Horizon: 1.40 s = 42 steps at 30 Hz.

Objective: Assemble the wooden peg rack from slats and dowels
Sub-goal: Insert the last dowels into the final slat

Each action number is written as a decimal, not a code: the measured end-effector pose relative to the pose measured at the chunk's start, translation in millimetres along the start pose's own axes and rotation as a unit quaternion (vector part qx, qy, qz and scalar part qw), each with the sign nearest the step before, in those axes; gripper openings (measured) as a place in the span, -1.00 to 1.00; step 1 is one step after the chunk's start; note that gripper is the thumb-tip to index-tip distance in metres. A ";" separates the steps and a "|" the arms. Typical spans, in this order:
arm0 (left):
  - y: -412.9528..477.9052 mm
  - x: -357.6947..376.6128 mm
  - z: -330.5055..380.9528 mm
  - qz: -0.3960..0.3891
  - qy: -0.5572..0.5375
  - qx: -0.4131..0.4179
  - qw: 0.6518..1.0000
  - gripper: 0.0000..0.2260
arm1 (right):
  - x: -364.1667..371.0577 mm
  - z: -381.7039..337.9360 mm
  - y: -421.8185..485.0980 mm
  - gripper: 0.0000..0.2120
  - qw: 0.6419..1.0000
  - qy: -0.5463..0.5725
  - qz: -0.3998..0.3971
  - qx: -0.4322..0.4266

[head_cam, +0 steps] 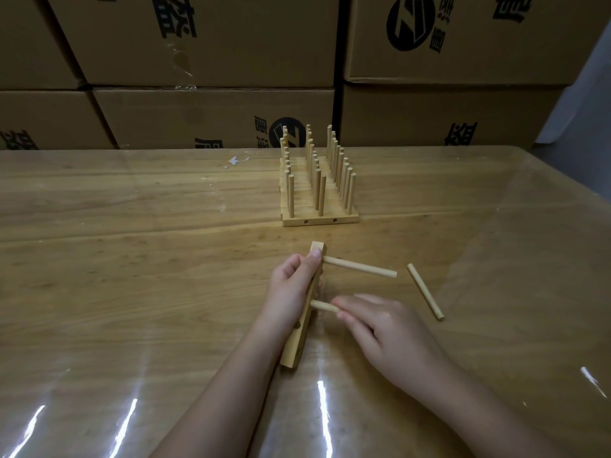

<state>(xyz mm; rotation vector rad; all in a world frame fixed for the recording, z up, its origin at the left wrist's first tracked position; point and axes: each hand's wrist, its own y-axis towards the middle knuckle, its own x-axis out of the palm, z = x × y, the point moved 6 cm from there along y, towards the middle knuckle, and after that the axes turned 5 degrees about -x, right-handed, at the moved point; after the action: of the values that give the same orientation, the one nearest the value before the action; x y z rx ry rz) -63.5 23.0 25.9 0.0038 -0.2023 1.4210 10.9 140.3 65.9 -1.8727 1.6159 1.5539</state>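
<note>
The one wide-angle camera, worn on the head, is looking forward and down, sitting close above the left hand (292, 285) and right hand (380, 328). Beyond them the table (132, 259) is running out to stacked cardboard boxes (198, 44).

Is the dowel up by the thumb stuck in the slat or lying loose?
In. The dowel juts sideways from the slat that the left hand grips, its end in a hole. How deep, cannot tell.

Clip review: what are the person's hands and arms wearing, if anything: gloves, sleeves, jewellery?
Nothing visible. The left hand and right hand are bare: no gloves, rings or bands. The left forearm and right forearm are bare to the frame's edge, with no sleeve, watch or bracelet in view.
</note>
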 end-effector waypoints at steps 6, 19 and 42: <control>2.7 2.5 -2.1 0.030 0.031 0.001 0.999 -0.78 | 2.8 7.0 -0.4 -0.75 1.000 0.002 -0.015 0.024; 4.8 2.9 -2.6 0.060 0.052 0.000 0.997 -0.80 | 7.1 -0.2 2.1 -0.80 0.975 -0.220 -0.014 -0.011; 3.0 7.2 -3.5 0.045 0.118 0.037 0.991 -0.72 | 22.1 21.8 -4.4 -0.82 0.995 0.025 -0.027 0.093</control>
<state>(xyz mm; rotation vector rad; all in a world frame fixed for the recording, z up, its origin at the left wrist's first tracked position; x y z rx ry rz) -65.0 30.9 23.1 -0.1131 0.0459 1.5054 -1.1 144.7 37.3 -1.8535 1.6522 1.2968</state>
